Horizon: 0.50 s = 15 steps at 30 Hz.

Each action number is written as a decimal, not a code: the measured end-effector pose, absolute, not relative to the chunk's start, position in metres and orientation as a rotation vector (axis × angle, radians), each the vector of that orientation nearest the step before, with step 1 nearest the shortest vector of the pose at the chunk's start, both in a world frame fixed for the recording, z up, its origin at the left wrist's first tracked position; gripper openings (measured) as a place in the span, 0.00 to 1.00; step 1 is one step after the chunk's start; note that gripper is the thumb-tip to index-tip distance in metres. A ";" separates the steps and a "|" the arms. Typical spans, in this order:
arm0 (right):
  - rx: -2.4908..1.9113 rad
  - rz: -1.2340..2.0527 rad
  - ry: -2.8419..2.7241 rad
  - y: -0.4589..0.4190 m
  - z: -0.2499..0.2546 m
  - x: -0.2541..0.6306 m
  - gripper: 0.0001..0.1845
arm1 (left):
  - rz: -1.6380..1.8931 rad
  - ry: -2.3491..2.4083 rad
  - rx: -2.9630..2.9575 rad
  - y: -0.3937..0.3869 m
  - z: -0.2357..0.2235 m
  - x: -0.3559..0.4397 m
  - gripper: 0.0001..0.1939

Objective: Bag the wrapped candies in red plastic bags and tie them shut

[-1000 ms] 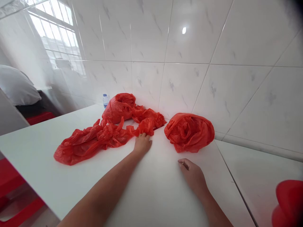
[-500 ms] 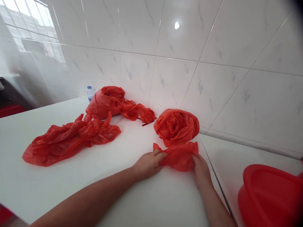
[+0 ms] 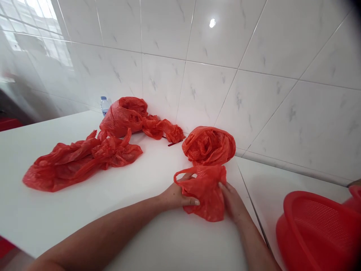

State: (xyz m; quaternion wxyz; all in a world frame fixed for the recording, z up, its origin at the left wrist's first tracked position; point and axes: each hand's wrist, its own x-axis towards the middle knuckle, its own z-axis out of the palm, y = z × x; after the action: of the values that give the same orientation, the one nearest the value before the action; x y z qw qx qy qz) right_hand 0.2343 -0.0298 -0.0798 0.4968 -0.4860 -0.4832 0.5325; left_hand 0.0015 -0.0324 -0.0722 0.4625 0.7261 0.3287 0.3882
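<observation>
Between my two hands is a small red plastic bag (image 3: pixel 207 195), its loop handle standing out at the upper left. My left hand (image 3: pixel 179 194) grips its left side, thumb lying across the front and fingers behind. On the right edge, my right hand (image 3: pixel 231 199) pinches the thin plastic, with most of its fingers hidden behind the bag. Just behind, a bundled red plastic bag (image 3: pixel 210 145) rests on the white table (image 3: pixel 158 173), close to the held bag. To the left lies a long crumpled red bag (image 3: pixel 76 162).
Against the tiled wall sits a bulky red bag bundle (image 3: pixel 124 116) with a crumpled tail. A plastic bottle (image 3: pixel 104 105) stands behind it. Red plastic baskets (image 3: pixel 299 222) stand at the right, beyond the seam between the tables.
The small bag, bunched and lower before, now hangs more spread out, with its handle loop showing. My left thumb has come to its front. The view has tilted slightly.
</observation>
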 end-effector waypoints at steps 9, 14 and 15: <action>-1.122 1.015 -0.619 -0.009 -0.088 0.258 0.20 | 1.068 1.073 1.628 -0.016 -0.078 0.001 0.09; -1.323 0.746 -0.481 -0.018 -0.085 0.264 0.14 | 1.168 1.192 1.596 -0.011 -0.078 -0.005 0.08; -1.348 0.708 -0.470 -0.023 -0.084 0.262 0.14 | 1.183 1.208 1.596 -0.010 -0.078 -0.006 0.09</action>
State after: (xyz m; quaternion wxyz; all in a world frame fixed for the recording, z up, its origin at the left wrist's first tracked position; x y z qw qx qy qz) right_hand 0.2622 -0.0235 -0.0843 0.6991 -0.6048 -0.2110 0.3177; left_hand -0.0057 -0.0102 -0.0782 0.3971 0.6300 0.4767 0.4670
